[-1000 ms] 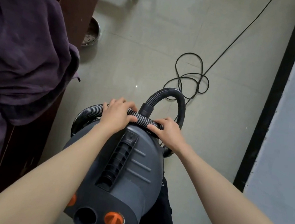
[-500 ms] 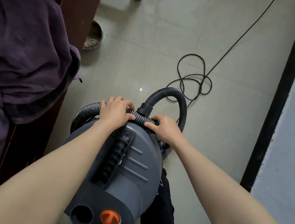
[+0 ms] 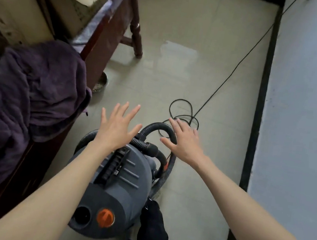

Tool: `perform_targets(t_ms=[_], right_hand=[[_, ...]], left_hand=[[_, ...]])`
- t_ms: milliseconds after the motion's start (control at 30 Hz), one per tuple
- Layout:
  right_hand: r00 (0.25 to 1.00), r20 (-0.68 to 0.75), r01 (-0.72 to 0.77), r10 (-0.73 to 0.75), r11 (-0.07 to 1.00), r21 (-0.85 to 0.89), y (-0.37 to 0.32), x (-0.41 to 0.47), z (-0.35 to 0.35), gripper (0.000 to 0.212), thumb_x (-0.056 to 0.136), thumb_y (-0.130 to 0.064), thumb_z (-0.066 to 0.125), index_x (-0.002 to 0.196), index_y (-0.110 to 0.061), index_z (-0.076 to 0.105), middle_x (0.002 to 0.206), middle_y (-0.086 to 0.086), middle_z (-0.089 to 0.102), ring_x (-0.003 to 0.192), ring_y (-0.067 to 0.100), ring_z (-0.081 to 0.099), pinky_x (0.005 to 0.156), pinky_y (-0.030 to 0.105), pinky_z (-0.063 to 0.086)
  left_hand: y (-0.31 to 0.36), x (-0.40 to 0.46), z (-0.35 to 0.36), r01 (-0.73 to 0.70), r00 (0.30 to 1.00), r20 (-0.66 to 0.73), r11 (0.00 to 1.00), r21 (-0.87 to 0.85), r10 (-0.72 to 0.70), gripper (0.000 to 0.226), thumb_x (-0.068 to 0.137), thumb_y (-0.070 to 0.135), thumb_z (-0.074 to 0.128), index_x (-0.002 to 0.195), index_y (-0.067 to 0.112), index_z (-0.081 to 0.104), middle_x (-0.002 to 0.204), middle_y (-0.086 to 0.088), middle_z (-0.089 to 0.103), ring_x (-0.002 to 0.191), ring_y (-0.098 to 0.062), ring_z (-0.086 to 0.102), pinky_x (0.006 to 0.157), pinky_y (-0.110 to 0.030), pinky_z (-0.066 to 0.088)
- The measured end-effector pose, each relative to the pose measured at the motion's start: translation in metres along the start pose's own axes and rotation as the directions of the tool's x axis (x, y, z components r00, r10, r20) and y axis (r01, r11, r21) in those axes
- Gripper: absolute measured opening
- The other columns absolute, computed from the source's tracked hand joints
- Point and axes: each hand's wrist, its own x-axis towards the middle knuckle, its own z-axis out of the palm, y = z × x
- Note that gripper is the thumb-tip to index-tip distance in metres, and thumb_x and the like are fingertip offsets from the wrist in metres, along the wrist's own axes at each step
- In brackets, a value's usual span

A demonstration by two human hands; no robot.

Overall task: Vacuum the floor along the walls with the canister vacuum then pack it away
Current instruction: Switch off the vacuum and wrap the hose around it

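The vacuum [image 3: 110,181] is stood on the floor [image 3: 199,75] beside the wall [image 3: 303,117], its hose [image 3: 158,128] wound round the top. Both the left hand [image 3: 117,127] and right hand [image 3: 184,143] are spread, nothing held. Packing seems nearly done; the cord [image 3: 182,112] is left uncoiled.

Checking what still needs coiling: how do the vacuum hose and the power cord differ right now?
The hose is thick and ribbed; the power cord is thin and smooth. The hose is wound around the top of the canister vacuum; the cord lies on the floor, a few loose loops, then a straight run toward the wall. Both are black, and neither hand holds them.
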Motion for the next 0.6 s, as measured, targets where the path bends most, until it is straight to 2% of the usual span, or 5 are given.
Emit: perform_targets(t_ms=[233, 400, 600], right_hand=[[0.955, -0.294, -0.077, 0.036, 0.989, -0.127, 0.006, -0.104, -0.078, 0.082, 0.088, -0.068, 0.042, 0.155, -0.032, 0.011, 0.164, 0.002, 0.01, 0.151, 0.022, 0.006, 0.118, 0.052, 0.001], [0.922, -0.384, -0.124, 0.037, 0.971, -0.206, 0.025, -0.159, -0.129, 0.083, 0.089, -0.068, 0.04, 0.155, -0.032, 0.006, 0.164, 0.002, 0.005, 0.151, 0.021, 0.002, 0.118, 0.053, -0.001], [0.881, -0.466, -0.185, 0.076, 0.964, -0.193, 0.076, -0.156, -0.196, 0.084, 0.089, -0.069, 0.039, 0.155, -0.032, 0.003, 0.164, 0.002, 0.003, 0.151, 0.022, 0.0, 0.118, 0.051, -0.004]], left_hand=[[0.051, -0.062, -0.054, -0.145, 0.978, -0.153, 0.989, -0.012, 0.142, 0.064, 0.092, 0.057, 0.03, 0.15, 0.04, 0.005, 0.16, 0.001, 0.005, 0.147, -0.021, -0.004, 0.114, -0.056, -0.007], [0.097, -0.079, -0.086, -0.244, 0.95, -0.192, 0.969, 0.034, 0.246, 0.066, 0.091, 0.06, 0.025, 0.149, 0.042, -0.001, 0.16, 0.002, 0.0, 0.146, -0.021, -0.01, 0.114, -0.056, -0.01], [0.174, -0.031, -0.12, -0.335, 0.912, -0.223, 0.939, 0.079, 0.344, 0.067, 0.089, 0.063, 0.021, 0.149, 0.042, 0.002, 0.16, 0.001, 0.004, 0.147, -0.022, -0.007, 0.115, -0.055, -0.008]])
